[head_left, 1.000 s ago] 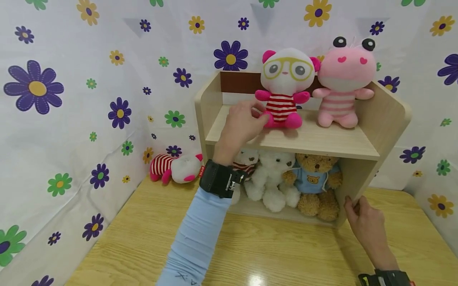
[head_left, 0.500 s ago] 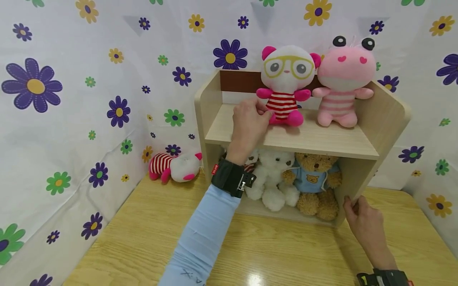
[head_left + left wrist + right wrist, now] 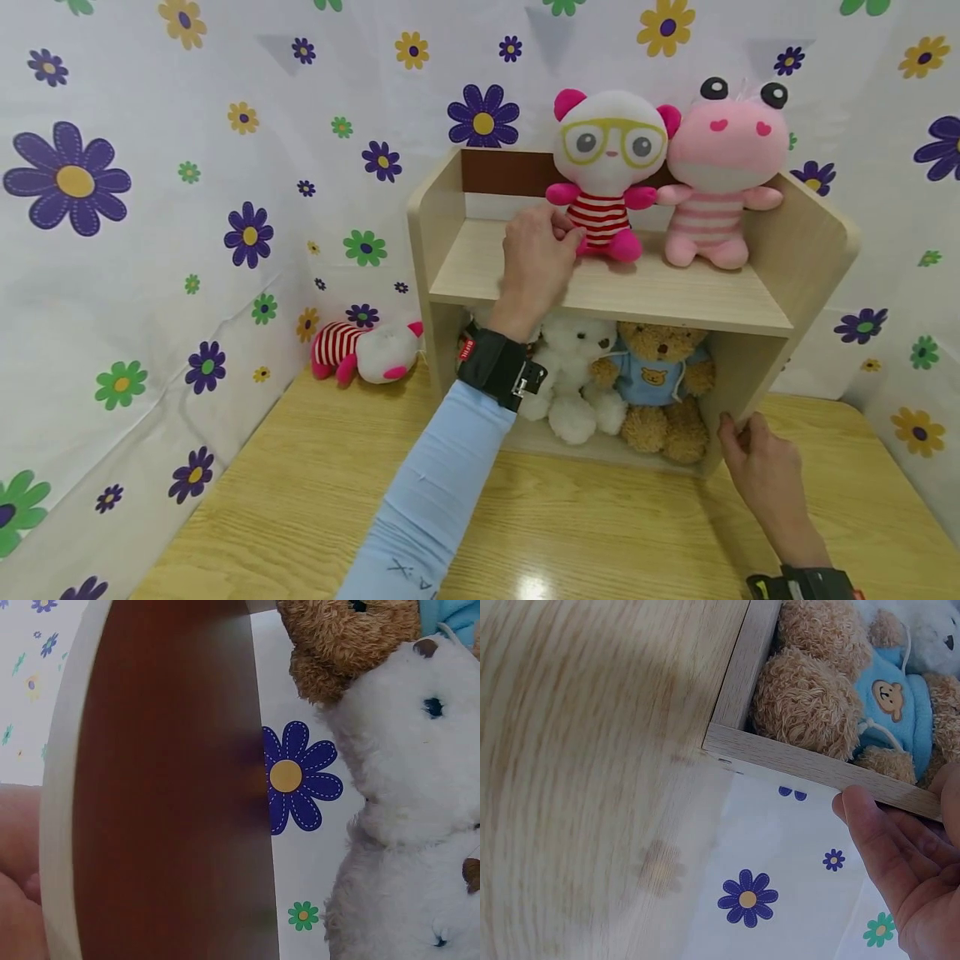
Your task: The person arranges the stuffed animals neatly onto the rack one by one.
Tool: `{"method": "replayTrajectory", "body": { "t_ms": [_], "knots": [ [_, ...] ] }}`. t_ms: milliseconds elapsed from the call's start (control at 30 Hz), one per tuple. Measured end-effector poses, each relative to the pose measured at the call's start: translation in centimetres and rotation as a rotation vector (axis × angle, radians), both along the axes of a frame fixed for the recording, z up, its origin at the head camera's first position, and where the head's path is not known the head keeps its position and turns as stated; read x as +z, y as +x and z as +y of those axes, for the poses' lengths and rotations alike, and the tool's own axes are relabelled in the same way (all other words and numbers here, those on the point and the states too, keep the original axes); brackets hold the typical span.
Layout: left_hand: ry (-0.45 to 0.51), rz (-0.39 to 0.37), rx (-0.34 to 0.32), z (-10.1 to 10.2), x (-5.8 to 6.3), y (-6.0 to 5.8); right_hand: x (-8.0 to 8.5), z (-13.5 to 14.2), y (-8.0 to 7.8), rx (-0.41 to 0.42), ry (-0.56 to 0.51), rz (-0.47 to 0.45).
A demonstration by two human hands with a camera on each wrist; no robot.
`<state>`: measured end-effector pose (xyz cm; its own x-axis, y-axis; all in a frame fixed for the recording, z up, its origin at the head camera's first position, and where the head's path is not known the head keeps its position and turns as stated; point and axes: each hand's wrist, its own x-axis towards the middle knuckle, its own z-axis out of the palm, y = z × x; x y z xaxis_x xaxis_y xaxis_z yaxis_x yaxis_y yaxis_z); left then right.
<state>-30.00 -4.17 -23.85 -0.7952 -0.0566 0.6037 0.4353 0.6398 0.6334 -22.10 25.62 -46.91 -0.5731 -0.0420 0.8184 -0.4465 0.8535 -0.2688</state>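
On the upper board of a small wooden shelf (image 3: 675,312) sits a white and pink panda plush toy (image 3: 600,221) with yellow glasses and a red-striped body. My left hand (image 3: 540,258) pinches its leg, which the fingers partly hide. In the left wrist view, part of that hand (image 3: 19,885) shows past the board's edge. A pink plush toy (image 3: 707,221) with bulging eyes sits to the panda's right. Low on the shelf's right side panel, my right hand (image 3: 765,471) grips the front edge; the right wrist view shows its fingers (image 3: 877,844) along the panel's outer face.
In the lower compartment sit white plush bears (image 3: 573,379) and a brown teddy bear (image 3: 660,392) in a blue top. Another striped plush toy (image 3: 363,354) lies on the wooden table (image 3: 315,500) left of the shelf. A flower-patterned cloth (image 3: 187,292) hangs behind.
My left hand has moved right and slightly up, and the panda has shifted right and back, closer to the pink plush toy. The right hand keeps its grip on the shelf.
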Motion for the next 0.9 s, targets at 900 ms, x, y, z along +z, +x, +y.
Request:
{"method": "replayTrajectory", "body": {
  "t_ms": [900],
  "knots": [
    [-0.328, 0.174, -0.520, -0.8, -2.1, 6.7, -0.2, 0.0, 0.0, 0.000, -0.005, -0.006]
  ]
}}
